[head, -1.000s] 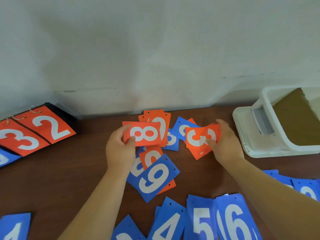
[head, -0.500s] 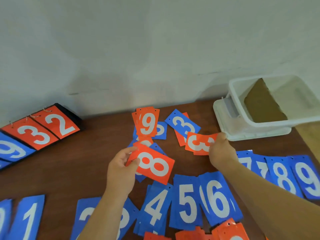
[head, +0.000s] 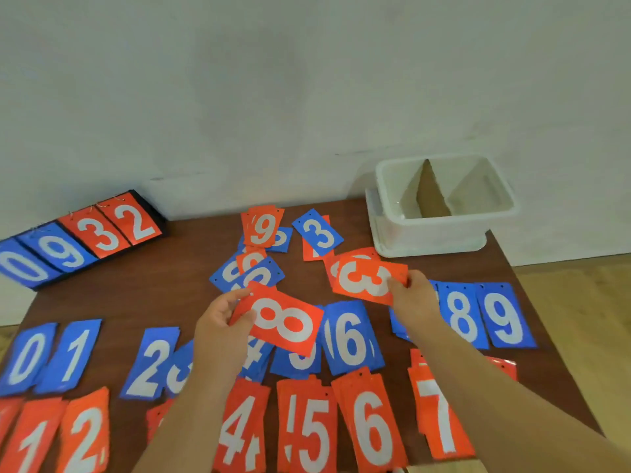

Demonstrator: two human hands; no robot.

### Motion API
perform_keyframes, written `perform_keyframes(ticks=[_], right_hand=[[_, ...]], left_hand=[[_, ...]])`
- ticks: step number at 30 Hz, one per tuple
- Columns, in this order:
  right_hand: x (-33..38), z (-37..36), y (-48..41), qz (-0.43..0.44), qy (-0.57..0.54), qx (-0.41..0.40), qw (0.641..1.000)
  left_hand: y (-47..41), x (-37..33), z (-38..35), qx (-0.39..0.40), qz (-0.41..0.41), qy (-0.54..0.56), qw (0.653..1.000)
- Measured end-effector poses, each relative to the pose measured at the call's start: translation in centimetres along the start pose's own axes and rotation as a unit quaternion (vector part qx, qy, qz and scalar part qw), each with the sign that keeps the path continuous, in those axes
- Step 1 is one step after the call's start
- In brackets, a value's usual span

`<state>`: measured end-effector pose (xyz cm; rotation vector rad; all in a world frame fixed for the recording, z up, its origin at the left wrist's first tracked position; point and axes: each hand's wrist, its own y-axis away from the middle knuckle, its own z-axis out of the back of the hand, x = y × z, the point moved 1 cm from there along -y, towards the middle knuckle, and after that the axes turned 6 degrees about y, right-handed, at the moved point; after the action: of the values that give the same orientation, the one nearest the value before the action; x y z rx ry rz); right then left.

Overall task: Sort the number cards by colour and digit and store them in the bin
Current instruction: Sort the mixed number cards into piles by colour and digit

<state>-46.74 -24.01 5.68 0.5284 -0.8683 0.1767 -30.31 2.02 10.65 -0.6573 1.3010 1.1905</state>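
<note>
My left hand pinches a red 8 card by its left end, held above the blue row. My right hand pinches a red 3 card with more red cards under it. A loose pile of red and blue cards lies at the table's middle back, with a red 9 and a blue 3. Blue cards 0 to 9 lie in a row; red cards lie in a nearer row. The white bin stands at the back right.
A black flip scoreboard showing 0, 9, 3, 2 leans at the back left against the wall. A cardboard divider stands inside the bin. The brown table ends at the right, with wooden floor beyond.
The view has tilted down, bringing both sorted rows into sight. My left hand has carried the red 8 down from the pile toward me. My right hand still holds the red 3 cards.
</note>
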Motion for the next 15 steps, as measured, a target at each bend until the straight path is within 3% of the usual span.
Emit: perform_keyframes(ticks=[10, 15], right_hand=[[-8.0, 7.3, 12.5, 0.085, 0.014, 0.112, 0.99], [-7.7, 5.9, 13.2, 0.103, 0.065, 0.16, 0.98]], left_hand=[[12.3, 4.2, -0.2, 0.057, 0.013, -0.068, 0.996], [13.8, 5.6, 4.3, 0.006, 0.035, -0.065, 0.997]])
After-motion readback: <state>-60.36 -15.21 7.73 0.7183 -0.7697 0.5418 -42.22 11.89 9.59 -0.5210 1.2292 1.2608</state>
